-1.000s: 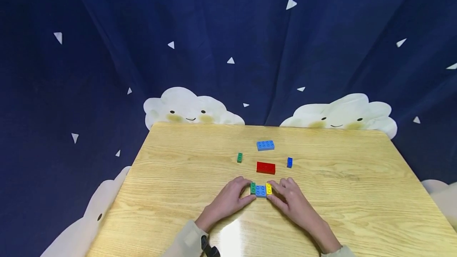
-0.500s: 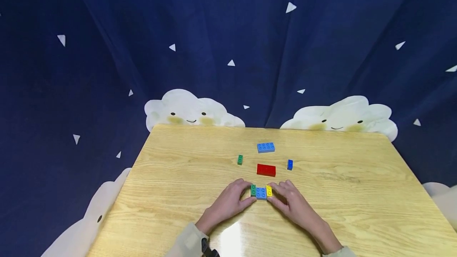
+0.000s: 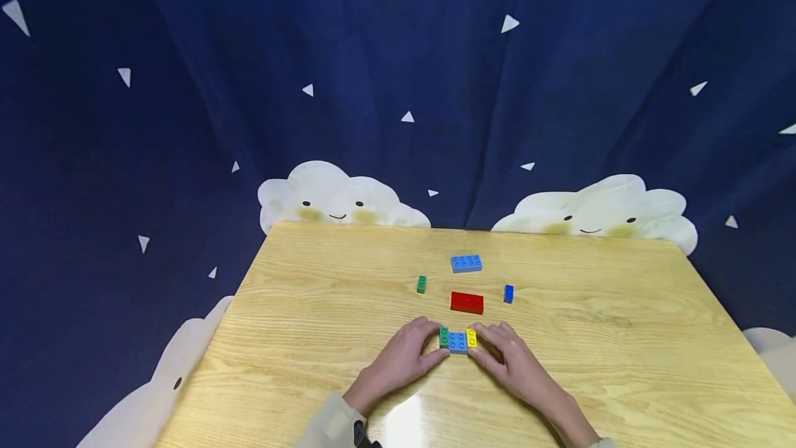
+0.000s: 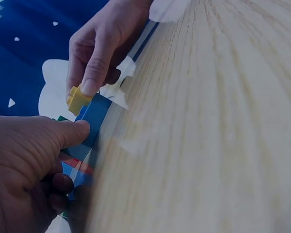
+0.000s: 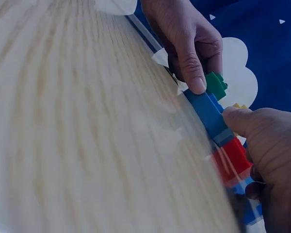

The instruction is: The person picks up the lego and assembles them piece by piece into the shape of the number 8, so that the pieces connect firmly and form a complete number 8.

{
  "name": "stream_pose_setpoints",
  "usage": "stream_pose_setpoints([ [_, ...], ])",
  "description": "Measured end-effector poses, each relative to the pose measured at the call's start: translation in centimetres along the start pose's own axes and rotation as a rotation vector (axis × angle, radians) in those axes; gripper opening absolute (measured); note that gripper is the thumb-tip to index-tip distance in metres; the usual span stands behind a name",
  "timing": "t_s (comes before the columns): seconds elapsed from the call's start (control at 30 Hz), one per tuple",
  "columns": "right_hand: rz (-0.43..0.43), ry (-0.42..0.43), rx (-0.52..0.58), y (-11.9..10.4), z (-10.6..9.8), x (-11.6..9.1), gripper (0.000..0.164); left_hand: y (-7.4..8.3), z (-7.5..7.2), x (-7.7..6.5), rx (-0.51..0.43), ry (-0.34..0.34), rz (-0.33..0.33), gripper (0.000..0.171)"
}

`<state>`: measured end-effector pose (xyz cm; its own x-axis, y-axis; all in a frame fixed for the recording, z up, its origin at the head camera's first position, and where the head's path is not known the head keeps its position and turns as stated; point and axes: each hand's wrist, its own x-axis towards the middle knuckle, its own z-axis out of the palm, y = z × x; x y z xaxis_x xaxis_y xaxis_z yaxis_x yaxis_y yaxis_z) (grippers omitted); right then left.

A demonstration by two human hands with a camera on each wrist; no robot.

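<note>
On the wooden table lies a light blue toy brick with a small green brick on its left end and a small yellow brick on its right end. My left hand pinches the green end between thumb and fingers. The yellow end is pinched by my right hand. In the left wrist view, the yellow brick stands raised on top of the blue brick. The right wrist view shows the green brick likewise on top, with the left thumb against the blue brick's side.
Just beyond the hands lies a red brick. Behind it is another light blue brick. A small green brick lies to the left and a small dark blue brick to the right. A navy curtain hangs behind the table.
The whole scene has shifted slightly down in the head view, as the camera tilts up. Both hands keep their hold at the two ends, and the loose bricks stay in place on the table.
</note>
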<state>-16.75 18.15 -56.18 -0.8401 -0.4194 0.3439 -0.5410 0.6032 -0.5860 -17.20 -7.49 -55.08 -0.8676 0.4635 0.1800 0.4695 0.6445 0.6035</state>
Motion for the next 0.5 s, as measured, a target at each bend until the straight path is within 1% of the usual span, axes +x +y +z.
stream_pose_setpoints([
  [0.17,0.024,0.01,0.039,0.5,0.2,-0.3,0.039,0.2,0.0,0.3,0.023,-0.012,0.007,0.038],
  [0.27,0.028,0.031,0.052,0.8,0.3,-0.2,0.039,0.2,-0.3,0.5,0.007,-0.034,0.022,0.043],
  [0.4,0.013,0.08,0.065,1.0,0.5,0.0,0.04,0.0,-1.0,1.0,-0.104,-0.029,0.009,0.048],
  [0.5,0.007,0.106,0.069,1.1,0.6,0.1,0.041,-0.1,-1.4,1.8,-0.162,0.015,-0.012,0.043],
])
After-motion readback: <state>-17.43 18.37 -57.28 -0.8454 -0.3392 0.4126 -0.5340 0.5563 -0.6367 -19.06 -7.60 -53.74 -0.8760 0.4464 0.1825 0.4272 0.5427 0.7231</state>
